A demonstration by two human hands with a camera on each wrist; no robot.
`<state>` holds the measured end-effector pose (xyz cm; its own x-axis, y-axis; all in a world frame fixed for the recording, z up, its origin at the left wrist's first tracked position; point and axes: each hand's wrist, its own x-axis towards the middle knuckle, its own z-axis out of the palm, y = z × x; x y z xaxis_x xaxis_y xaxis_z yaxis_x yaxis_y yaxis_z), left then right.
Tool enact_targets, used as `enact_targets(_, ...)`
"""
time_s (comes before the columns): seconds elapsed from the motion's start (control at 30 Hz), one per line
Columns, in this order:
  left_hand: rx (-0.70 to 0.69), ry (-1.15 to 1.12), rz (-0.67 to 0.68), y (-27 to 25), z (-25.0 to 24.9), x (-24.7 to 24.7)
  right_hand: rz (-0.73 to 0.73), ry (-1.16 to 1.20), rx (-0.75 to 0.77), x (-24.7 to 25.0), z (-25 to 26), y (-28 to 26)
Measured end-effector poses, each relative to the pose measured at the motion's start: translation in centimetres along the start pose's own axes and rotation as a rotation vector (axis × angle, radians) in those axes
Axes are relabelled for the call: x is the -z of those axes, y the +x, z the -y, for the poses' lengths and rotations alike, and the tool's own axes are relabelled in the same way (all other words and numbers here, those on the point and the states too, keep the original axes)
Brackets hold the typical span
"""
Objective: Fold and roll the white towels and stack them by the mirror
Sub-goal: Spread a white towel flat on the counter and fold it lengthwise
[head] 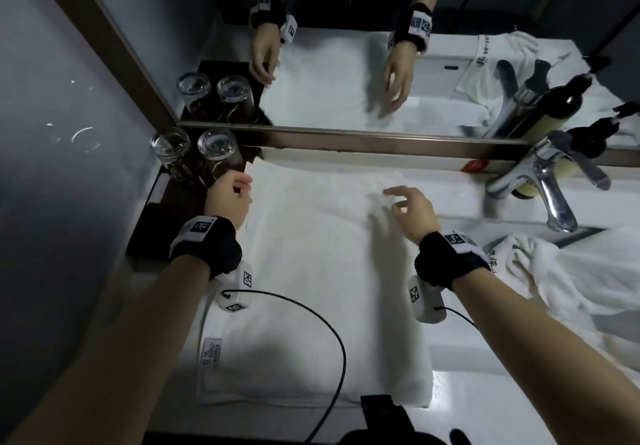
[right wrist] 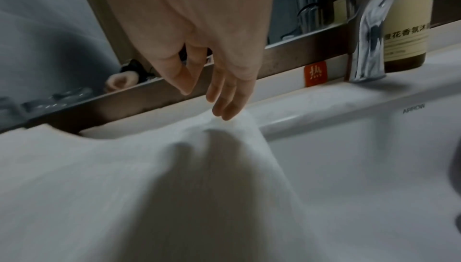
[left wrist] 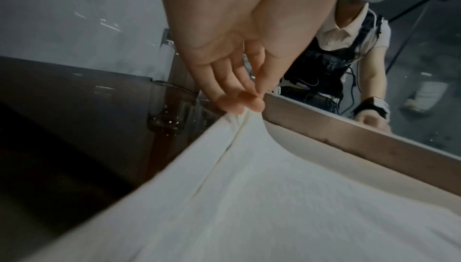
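A folded white towel [head: 311,254] lies lengthwise over the counter, from the mirror [head: 346,91] to the front edge. At its far left corner my left hand [head: 230,191] pinches the cloth; the left wrist view shows the fingertips [left wrist: 239,104] gripping a raised peak of the towel [left wrist: 249,197]. My right hand [head: 405,202] hovers at the far right corner with relaxed fingers. In the right wrist view its fingertips [right wrist: 224,114] just touch the towel [right wrist: 124,187], thumb held apart. A second, crumpled white towel [head: 561,278] lies at the right.
Two upturned glasses [head: 194,153] stand on a dark tray [head: 156,229] at the left by the mirror frame. A chrome faucet [head: 550,181], a pump bottle [right wrist: 404,29] and a red tag [right wrist: 315,73] stand at the right. The white sink basin [right wrist: 374,158] lies beside the towel.
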<state>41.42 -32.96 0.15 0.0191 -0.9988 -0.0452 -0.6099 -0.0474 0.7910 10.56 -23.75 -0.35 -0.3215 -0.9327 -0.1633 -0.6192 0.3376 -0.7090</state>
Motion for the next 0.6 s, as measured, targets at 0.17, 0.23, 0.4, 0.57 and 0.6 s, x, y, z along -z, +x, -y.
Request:
enact_targets(0.17,0.045,0.045,0.107,-3.4,1.8,-0.4,0.138,-0.228,0.097,-3.6,-0.3,-4.5)
enact_targets(0.23,0.022,0.109,0.136,-4.9,2.6,-0.2,0.187,-0.328,0.114,-5.2,-0.3,-6.3)
enact_targets(0.4,-0.066,0.183,0.154,-8.4,4.9,1.3,0.215,-0.389,0.199,-9.3,0.8,-10.2)
enact_targets(0.57,0.029,0.178,0.215,-12.3,8.3,3.4,0.237,-0.302,0.239,-12.0,4.3,-10.9)
enact_targets(0.6,0.051,0.194,0.227,-12.8,8.8,3.8,0.242,-0.283,0.248,-12.4,5.2,-10.7)
